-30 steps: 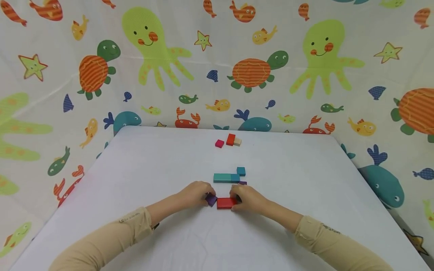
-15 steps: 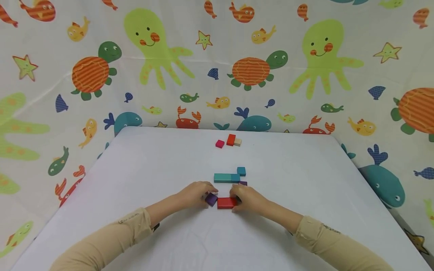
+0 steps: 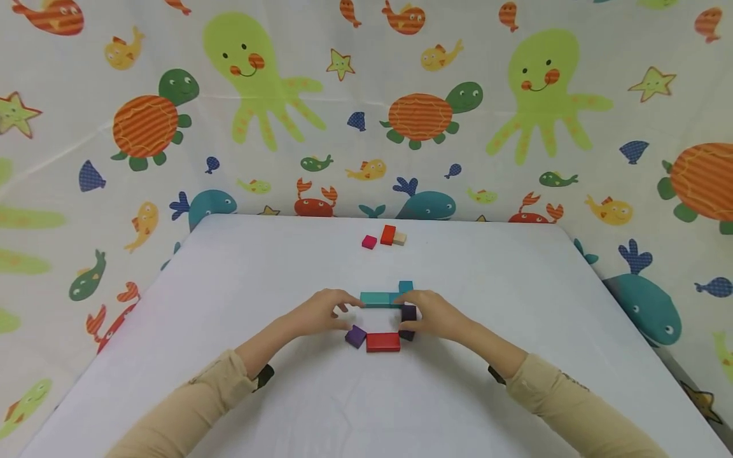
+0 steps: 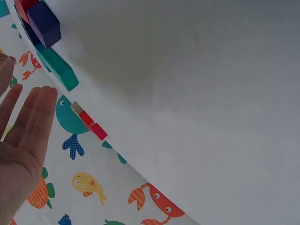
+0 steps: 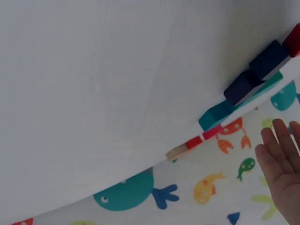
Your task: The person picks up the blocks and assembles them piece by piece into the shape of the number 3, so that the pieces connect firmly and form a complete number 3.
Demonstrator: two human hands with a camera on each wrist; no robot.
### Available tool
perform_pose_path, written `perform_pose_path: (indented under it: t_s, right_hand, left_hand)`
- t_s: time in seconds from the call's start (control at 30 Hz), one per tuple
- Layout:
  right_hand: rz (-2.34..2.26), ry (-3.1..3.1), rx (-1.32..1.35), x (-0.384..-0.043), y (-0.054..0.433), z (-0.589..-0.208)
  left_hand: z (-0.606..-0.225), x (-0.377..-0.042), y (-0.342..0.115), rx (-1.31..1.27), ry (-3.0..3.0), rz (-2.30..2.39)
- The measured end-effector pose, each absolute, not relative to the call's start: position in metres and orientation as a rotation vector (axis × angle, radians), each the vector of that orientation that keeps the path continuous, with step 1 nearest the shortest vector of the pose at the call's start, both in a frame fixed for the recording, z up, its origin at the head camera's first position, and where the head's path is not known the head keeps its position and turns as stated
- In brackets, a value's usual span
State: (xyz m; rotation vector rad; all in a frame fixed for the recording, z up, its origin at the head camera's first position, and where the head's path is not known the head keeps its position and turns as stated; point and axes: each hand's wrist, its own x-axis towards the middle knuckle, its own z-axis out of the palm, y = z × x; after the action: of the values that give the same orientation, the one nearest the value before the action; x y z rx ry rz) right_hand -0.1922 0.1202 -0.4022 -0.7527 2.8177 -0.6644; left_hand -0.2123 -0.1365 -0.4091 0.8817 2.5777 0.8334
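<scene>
My left hand (image 3: pixel 321 312) hovers above and behind a tilted purple block (image 3: pixel 356 336), its fingers extended and apart from it. That block's corner meets the left end of a long red block (image 3: pixel 383 342). My right hand (image 3: pixel 438 315) reaches around a column of dark blocks (image 3: pixel 408 313) to the right of the red block; fingertips and thumb lie near or over them, and contact cannot be told. In the right wrist view, its fingers look straight beside the navy block (image 5: pixel 269 60). A teal block (image 3: pixel 374 299) and a blue block, partly covered by the right fingers, form the back row.
A blue cube (image 3: pixel 405 286) adjoins the back row's right end. Farther back on the white table (image 3: pixel 275 267) lie a pink block (image 3: pixel 369 242), an orange-red block (image 3: pixel 387 235) and a beige block (image 3: pixel 399 238). A cloth with printed sea animals hangs behind.
My left hand has let go of the purple block and risen backward. My right hand has left the red block's end and moved back over the dark blocks. The head view shifted slightly.
</scene>
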Motion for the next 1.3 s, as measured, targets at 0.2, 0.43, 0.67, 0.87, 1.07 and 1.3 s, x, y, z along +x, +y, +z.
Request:
perform_pose_path:
  t_s: [0.2,0.43,0.67,0.87,1.07,1.3]
  right_hand:
    - [-0.858,2.901,-0.787,-0.216,0.136,-0.401]
    - [-0.972,2.946,-0.754,-0.241,0.147,-0.408]
    - [-1.004,2.986,-0.631,-0.266,0.152,-0.416]
    - [-0.926,3.008,-0.592,-0.289,0.149,-0.417]
    - [-0.878,2.999,-0.489,-0.310,0.143,-0.417]
    - [-0.852,2.978,-0.381,-0.333,0.139,-0.418]
  left_hand:
    - [-0.413,-0.223,-0.132,0.819,2.710,0.912]
    - [-0.418,-0.235,-0.122,0.768,2.833,0.864]
    - [-0.423,-0.247,-0.117,0.776,2.784,0.817]
    - [-0.427,-0.252,-0.118,0.749,2.747,0.861]
    - [-0.430,-0.257,-0.115,0.775,2.739,0.815]
    - [-0.437,-0.263,-0.111,0.778,2.718,0.798]
